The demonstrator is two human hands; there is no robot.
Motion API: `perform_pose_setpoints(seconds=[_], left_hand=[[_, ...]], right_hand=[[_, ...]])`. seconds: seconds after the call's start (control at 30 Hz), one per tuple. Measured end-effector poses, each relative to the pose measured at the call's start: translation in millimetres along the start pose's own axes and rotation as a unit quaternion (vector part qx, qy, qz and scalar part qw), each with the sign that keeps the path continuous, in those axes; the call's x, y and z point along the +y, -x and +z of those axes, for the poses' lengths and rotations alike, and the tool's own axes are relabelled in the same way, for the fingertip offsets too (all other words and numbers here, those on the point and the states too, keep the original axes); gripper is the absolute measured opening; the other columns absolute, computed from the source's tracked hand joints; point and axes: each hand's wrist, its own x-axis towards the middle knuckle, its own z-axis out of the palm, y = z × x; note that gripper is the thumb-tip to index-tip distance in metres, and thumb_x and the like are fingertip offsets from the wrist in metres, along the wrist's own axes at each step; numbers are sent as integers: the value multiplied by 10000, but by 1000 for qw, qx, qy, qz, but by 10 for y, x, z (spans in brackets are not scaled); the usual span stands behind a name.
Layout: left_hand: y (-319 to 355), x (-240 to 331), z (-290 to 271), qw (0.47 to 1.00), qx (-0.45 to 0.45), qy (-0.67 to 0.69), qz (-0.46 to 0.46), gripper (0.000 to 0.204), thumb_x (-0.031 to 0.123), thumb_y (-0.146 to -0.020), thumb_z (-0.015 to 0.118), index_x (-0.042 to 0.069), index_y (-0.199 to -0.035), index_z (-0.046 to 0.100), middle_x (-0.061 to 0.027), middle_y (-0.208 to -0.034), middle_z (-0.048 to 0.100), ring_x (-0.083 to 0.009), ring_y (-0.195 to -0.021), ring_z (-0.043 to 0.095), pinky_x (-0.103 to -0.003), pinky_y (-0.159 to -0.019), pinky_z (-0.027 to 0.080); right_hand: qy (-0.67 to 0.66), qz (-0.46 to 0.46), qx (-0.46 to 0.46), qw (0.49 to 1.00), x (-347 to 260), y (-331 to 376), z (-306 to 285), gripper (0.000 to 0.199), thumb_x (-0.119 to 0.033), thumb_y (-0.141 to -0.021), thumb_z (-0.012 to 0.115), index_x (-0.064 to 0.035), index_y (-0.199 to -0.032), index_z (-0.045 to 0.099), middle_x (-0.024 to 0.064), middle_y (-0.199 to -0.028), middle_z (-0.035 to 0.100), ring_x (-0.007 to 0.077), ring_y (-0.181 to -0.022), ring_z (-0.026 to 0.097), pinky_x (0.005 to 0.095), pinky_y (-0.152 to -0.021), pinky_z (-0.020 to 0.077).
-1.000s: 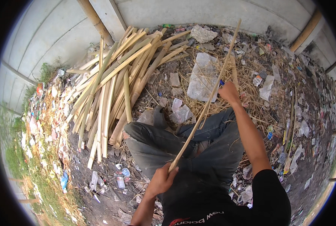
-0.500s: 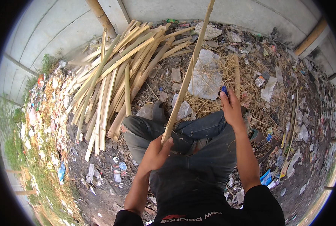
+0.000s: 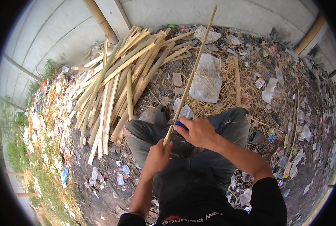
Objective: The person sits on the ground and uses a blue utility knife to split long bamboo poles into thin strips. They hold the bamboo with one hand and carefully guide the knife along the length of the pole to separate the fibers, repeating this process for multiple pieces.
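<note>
My left hand (image 3: 156, 159) is closed round the lower end of a long bamboo strip (image 3: 192, 73), which slants up and away to the right. Just above that grip, my right hand (image 3: 200, 132) is wrapped round a blue-handled knife (image 3: 180, 125). The knife lies across the strip, its blade mostly hidden by fingers and bamboo. Both hands are over my crossed legs in dark jeans (image 3: 228, 124).
A pile of split bamboo strips (image 3: 115, 86) lies at the far left. Beyond my knees are a whitish slab (image 3: 206, 79) and straw-like shavings (image 3: 228, 90). Litter covers the ground around me. A pale panel wall (image 3: 220, 17) with bamboo posts (image 3: 100, 19) stands behind.
My right hand has come in from the right, bringing the blue-handled knife onto the strip. The strip's far end has dropped lower in view; my left hand still grips the near end.
</note>
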Motion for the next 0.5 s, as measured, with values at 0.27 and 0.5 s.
perform_pose_setpoints(seconds=[0.27,0.5], left_hand=[[304,-294,-22,996,-35,-79,17,309,252,-1087,602,-49,-1023,629,-226,-709,637,-374,-650,662,-468,-631,474],[889,-680,-350,990,-64,-121,16,310,285,-1024,705,-14,-975,638,-238,-692,636,-472,-695,672,-516,-618,482]], right_hand=[[22,173,88,981,962,-496,-440,497,-484,-1122,492,-24,-1108,680,221,-751,687,439,-722,682,539,-671,512],[52,296,360,883,2692,-351,-1505,603,-529,-1121,464,19,-1161,713,253,-964,693,433,-902,656,519,-833,488]])
